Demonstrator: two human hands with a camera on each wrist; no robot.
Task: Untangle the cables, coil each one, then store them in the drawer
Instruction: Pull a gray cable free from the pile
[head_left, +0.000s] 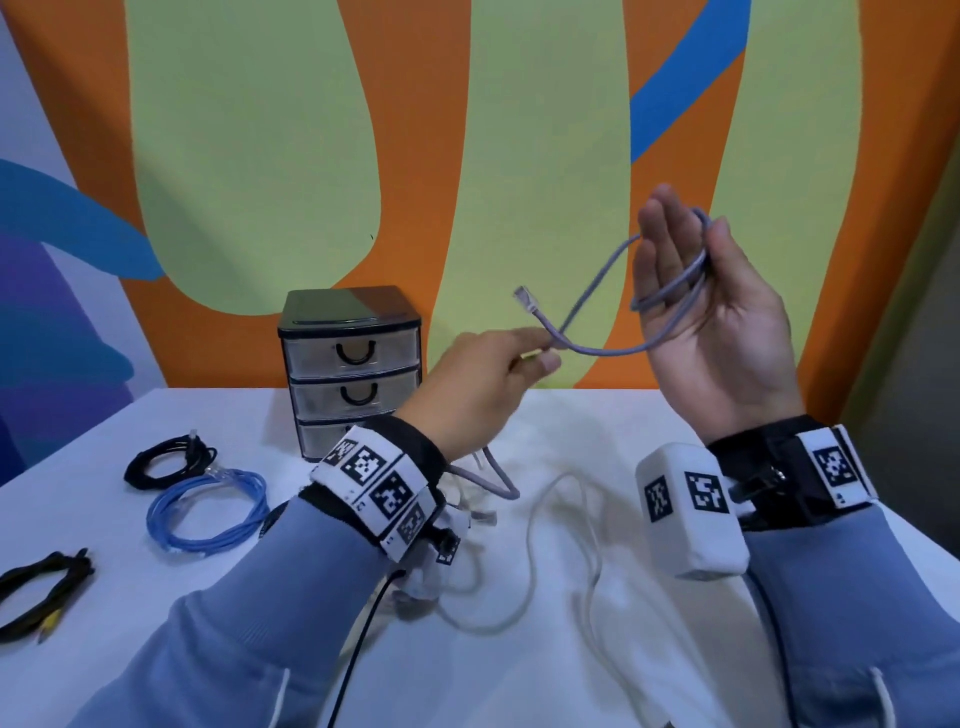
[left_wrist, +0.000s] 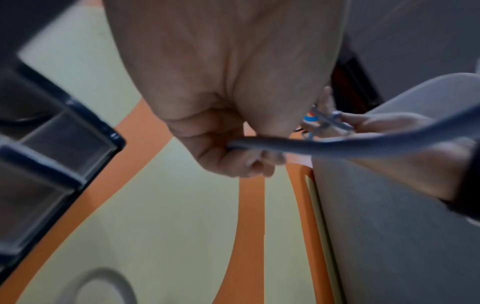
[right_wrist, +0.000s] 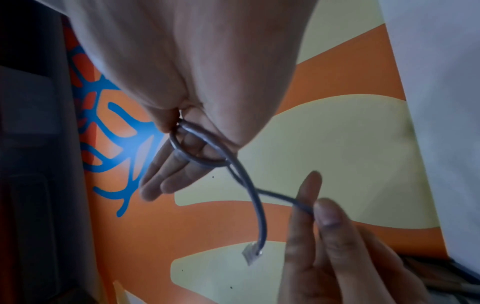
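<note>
While both hands (head_left: 483, 384) (head_left: 711, 322) grip one grey cable (head_left: 608, 291), three coils (head_left: 208, 512) lie tabled.

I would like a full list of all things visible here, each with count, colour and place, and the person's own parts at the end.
grey cable: one, grey, in the air, looped round the right hand, its free end pinched by the left hand
blue cable: one, blue, coiled, table left
black cable: one, black, coiled, behind the blue cable
black bundle: one, black, table left edge
white cables: count unclear, white, loose, table middle
drawer unit: one, three drawers, black frame, table back
table: one, white
left hand: pinches the grey cable
right hand: palm up, grey cable coil held between thumb and fingers
</note>
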